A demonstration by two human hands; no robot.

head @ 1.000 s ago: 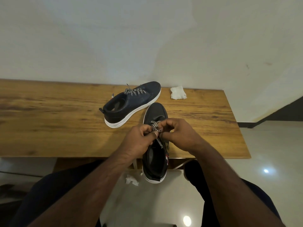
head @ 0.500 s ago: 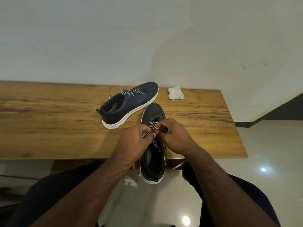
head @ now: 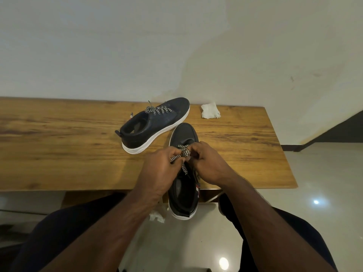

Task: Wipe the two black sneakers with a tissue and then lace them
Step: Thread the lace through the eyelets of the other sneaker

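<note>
Both hands, left [head: 159, 167] and right [head: 208, 163], pinched the black-and-white patterned lace [head: 181, 155] of the near black leather white-soled sneaker [head: 183, 195], which overhung the wooden table's [head: 59, 150] front edge beside the laced second sneaker [head: 155, 124].

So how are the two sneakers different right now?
The far sneaker lies wholly on the table, untouched; the near sneaker overhangs the table's front edge. The far one's lace is threaded; the near one's lace is pinched by the left hand and right hand. Both are black with white soles.
</note>
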